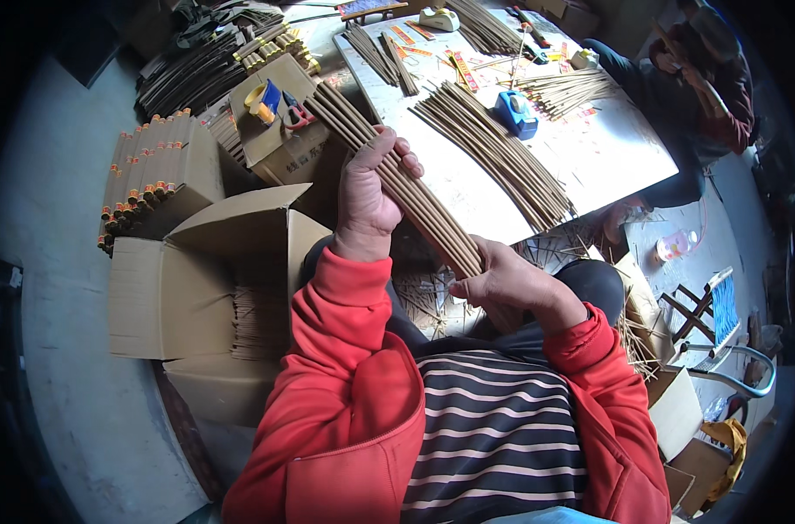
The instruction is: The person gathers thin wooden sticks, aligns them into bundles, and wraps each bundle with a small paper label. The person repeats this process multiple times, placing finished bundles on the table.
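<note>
Both of my hands grip one long bundle of thin tan sticks (415, 196) that slants from upper left to lower right over my lap. My left hand (368, 196) wraps around the bundle's middle, fingers curled over its top. My right hand (511, 281) clasps its lower end near my knee. My sleeves are red. On the white table (616, 148) in front of me lies another long bundle of the same sticks (498, 153), just right of the held one.
An open cardboard box (231, 288) with sticks inside stands at my left. Wrapped stick packs (144, 170) are stacked beyond it. A blue tape dispenser (515, 113), more stick bundles and paper labels lie on the table. Another person (703, 79) sits at the far right.
</note>
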Available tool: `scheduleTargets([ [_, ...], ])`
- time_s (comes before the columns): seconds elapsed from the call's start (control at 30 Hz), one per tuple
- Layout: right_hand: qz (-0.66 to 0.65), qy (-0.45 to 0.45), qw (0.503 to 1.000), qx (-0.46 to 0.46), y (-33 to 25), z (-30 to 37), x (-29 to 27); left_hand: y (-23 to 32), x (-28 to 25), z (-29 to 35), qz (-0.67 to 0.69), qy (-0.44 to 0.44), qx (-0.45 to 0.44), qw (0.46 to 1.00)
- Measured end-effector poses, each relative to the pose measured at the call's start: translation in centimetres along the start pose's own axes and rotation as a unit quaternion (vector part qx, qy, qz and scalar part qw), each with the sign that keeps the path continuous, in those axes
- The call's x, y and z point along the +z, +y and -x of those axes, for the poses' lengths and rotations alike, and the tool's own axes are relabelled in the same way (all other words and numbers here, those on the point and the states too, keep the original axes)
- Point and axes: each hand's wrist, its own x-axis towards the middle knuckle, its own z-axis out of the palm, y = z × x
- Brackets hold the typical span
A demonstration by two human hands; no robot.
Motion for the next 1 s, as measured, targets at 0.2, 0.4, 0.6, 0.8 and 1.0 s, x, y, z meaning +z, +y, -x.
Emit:
scheduleTargets([
  [0.2,-0.143,-0.080,0.986,0.029,0.9,2.1,-2.0,-1.6,0.0,-0.7,0.093,-0.128,-0.053,0.986],
  [0.4,-0.069,-0.069,0.995,-0.024,2.1,3.7,-3.9,-3.4,1.2,-0.6,0.110,-0.222,-0.043,0.968],
  [0.6,-0.123,-0.082,0.989,0.016,2.2,4.7,-3.8,-5.0,2.8,-0.7,0.091,-0.221,-0.049,0.970],
  [0.8,0.292,0.157,0.941,-0.061,3.3,4.4,-5.0,-6.7,4.3,-0.6,-0.138,0.074,0.050,0.986],
  [1.0,-0.123,-0.054,0.990,0.029,3.6,4.3,-5.5,-6.1,3.7,-1.5,0.043,-0.148,-0.066,0.986],
])
